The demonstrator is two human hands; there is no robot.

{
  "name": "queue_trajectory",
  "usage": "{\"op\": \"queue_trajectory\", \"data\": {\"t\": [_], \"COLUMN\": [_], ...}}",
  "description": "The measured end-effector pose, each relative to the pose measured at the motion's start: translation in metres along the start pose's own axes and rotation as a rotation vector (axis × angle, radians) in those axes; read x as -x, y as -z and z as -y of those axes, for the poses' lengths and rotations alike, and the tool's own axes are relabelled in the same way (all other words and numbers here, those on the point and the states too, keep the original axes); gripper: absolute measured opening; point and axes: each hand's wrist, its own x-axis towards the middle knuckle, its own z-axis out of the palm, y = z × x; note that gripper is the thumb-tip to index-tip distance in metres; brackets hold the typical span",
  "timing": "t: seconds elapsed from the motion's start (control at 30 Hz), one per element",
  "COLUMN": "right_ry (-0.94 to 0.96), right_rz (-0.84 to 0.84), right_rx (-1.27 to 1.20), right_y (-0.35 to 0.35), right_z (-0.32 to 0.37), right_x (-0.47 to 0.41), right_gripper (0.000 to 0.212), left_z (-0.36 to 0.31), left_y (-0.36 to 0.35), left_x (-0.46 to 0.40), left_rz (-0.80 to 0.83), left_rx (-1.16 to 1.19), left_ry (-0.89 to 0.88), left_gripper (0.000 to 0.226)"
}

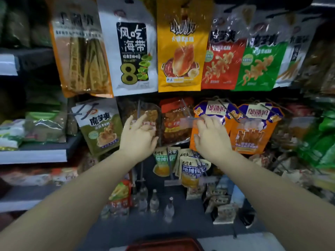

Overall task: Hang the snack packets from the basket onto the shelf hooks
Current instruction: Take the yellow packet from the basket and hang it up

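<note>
Both my hands were up at the middle row of the shelf, and the packet that mattered hung between them. My left hand [138, 131] lay against the dark brown packet [145, 113], its fingers [143, 119] loosely spread and curled over the packet's front near the hook [138, 110]; I could not tell whether they pinched the packet or only steadied it. My right hand [211, 134] reached toward the orange packet [210, 109], its fingers [205, 122] half spread; a pale blurred strip crossed just left of them, and whether they gripped anything there I could not tell.

Between the hands hung the red packet [175, 122], long axis upright, with its own thin hook running out toward me over its top. The brown packet sat just left of it, edges touching or overlapping. My judgement was that the next move turned on the hook's line: it pointed near, toward me, so a packet's top hole had to meet the tip and slide far along it. The left hand was nearer the brown packet's hook, the right nearer the orange ones.

The basket [165, 244] showed only as a red rim at the near bottom edge, well apart from both hands. Its contents were hidden, so I could not judge how many packets remained.
</note>
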Motion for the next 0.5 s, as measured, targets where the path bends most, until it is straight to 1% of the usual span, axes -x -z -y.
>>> {"op": "queue_trajectory", "data": {"t": [0.1,0.13,0.27,0.4,0.5], "right_ry": [0.073,0.09,0.111,0.066,0.014], "right_rz": [0.061,0.086,0.249,0.466,0.629], "right_rx": [-0.035,-0.048,-0.059,-0.089,-0.111], "right_y": [-0.02,-0.031,-0.091,-0.164,-0.226], "right_z": [0.002,0.002,0.005,0.007,0.011], "right_x": [0.02,0.028,0.072,0.116,0.157], "right_gripper": [0.039,0.039,0.037,0.048,0.046], "left_z": [-0.015,-0.023,-0.056,-0.078,-0.088], "left_y": [-0.018,-0.026,-0.071,-0.122,-0.183], "left_x": [0.028,0.04,0.098,0.159,0.212], "left_rz": [-0.007,0.041,0.361,0.597,0.791], "left_rx": [0.02,0.05,0.124,0.146,0.167], "left_ry": [-0.024,-0.002,0.104,0.097,0.138], "left_gripper": [0.024,0.025,0.034,0.033,0.034]}}
